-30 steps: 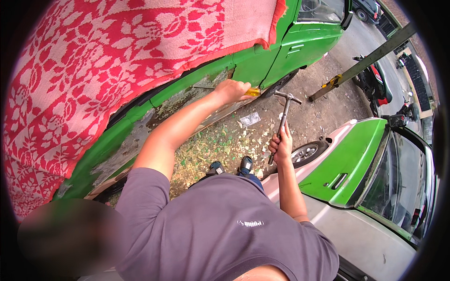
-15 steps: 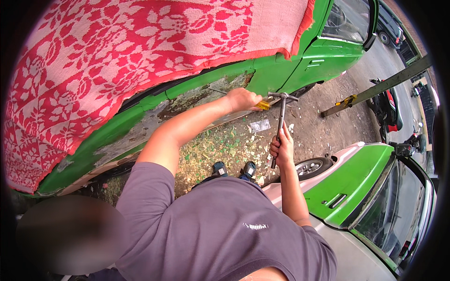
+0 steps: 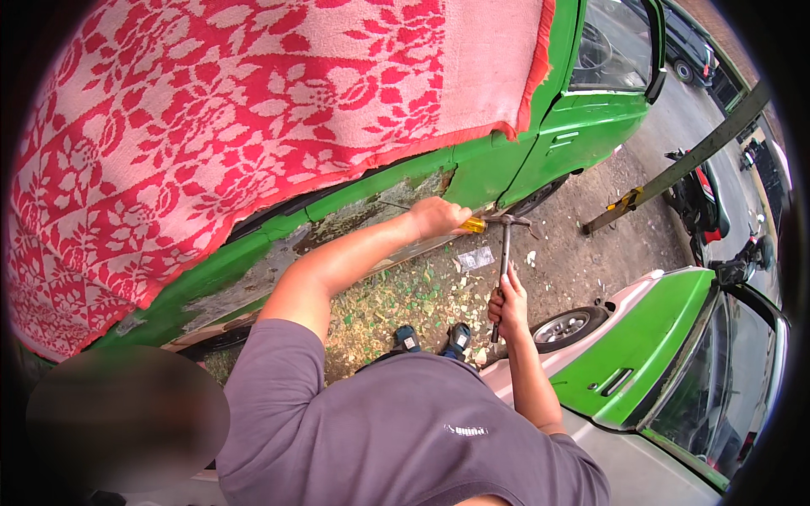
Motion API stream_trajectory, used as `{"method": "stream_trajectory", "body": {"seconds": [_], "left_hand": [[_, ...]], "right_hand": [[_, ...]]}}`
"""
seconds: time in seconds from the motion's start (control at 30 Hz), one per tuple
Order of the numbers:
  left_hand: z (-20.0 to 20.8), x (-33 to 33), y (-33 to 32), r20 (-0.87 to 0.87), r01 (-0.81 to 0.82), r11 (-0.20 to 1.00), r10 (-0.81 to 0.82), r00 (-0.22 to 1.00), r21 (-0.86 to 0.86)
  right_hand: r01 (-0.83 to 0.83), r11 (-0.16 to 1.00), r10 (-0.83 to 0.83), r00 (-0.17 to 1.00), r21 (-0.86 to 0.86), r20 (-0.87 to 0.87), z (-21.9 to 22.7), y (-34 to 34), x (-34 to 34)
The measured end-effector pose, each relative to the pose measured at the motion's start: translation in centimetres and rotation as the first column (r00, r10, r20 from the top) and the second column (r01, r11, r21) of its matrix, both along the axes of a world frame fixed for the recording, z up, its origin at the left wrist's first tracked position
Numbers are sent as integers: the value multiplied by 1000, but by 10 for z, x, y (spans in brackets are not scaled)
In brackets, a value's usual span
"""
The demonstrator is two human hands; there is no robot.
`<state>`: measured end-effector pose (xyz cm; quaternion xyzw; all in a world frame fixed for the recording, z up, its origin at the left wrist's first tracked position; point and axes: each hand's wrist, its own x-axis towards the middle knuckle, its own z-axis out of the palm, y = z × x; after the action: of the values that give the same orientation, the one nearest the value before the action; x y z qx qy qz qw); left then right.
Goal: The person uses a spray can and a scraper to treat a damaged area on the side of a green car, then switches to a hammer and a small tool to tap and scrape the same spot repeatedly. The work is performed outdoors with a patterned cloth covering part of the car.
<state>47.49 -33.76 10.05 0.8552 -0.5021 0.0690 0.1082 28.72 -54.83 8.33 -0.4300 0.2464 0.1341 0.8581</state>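
Observation:
My left hand (image 3: 437, 218) is closed round a screwdriver whose yellow handle (image 3: 474, 225) sticks out on the right. Its thin shaft points left, against the scraped, rusty lower side of a green car (image 3: 498, 164). In my right hand (image 3: 508, 304) is a hammer (image 3: 505, 253), gripped low on its dark handle with the head up. The hammer head is right beside the butt of the screwdriver; whether they touch, I cannot tell. Part of the screwdriver's handle is hidden by my left fingers.
A red and pink floral blanket (image 3: 278, 110) drapes over the green car. Paint flakes and a clear plastic piece (image 3: 475, 258) litter the ground. On the right stand a slanted metal post (image 3: 675, 169), a motorcycle (image 3: 702, 202) and a second car with a green panel (image 3: 633, 341).
The hammer head has come left, closer to the butt of the screwdriver. My left hand keeps its grip at the car's side. The whole view has shifted slightly.

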Motion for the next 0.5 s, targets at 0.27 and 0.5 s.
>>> {"method": "stream_trajectory", "body": {"seconds": [0.27,0.5], "left_hand": [[3,3,1,-7,-17,1000,17,1000,-13],[5,2,-2,-26,3,1000,-4,1000,-28]], "right_hand": [[27,986,-33,999,164,38,-4,-5,-5],[85,976,-100,993,199,67,-1,-22,-4]]}}
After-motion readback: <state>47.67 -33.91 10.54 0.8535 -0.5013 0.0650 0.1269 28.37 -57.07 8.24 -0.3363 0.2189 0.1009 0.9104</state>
